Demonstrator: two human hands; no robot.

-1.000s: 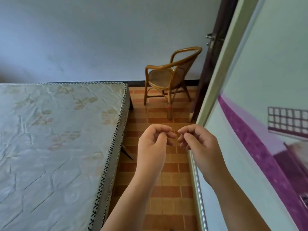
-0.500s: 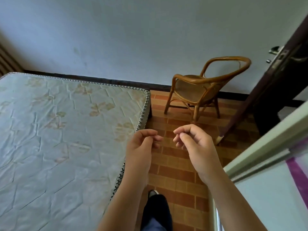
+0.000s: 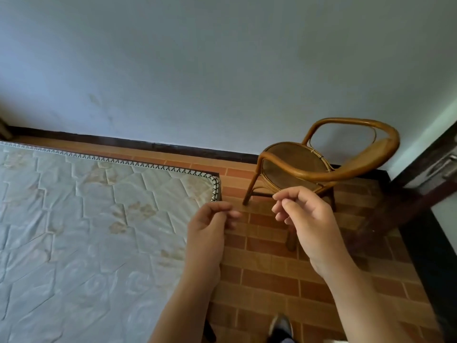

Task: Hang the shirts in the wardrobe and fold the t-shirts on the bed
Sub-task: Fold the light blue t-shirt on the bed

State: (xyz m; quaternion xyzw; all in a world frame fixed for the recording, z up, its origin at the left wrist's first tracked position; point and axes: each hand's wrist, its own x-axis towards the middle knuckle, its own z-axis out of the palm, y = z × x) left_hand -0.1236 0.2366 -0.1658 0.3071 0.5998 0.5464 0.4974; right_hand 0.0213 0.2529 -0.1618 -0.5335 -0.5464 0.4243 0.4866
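My left hand (image 3: 207, 233) hovers over the right corner of the bed (image 3: 86, 219), a bare quilted mattress with a pale flower pattern. Its fingers are loosely curled and hold nothing. My right hand (image 3: 309, 226) hangs a little to the right, over the brick-patterned floor (image 3: 272, 280), also loosely curled and holding nothing. The two hands are apart. No shirt, t-shirt or wardrobe is in view.
A rattan armchair (image 3: 321, 167) stands against the grey wall just beyond my right hand. A dark wooden door (image 3: 420, 184) is at the right edge. My shoe (image 3: 280, 325) shows at the bottom, on the floor strip between bed and door.
The view has swung left: the wardrobe panel on the right has left the frame and more of the bed and wall shows. Both hands kept their curled pose and drifted slightly apart.
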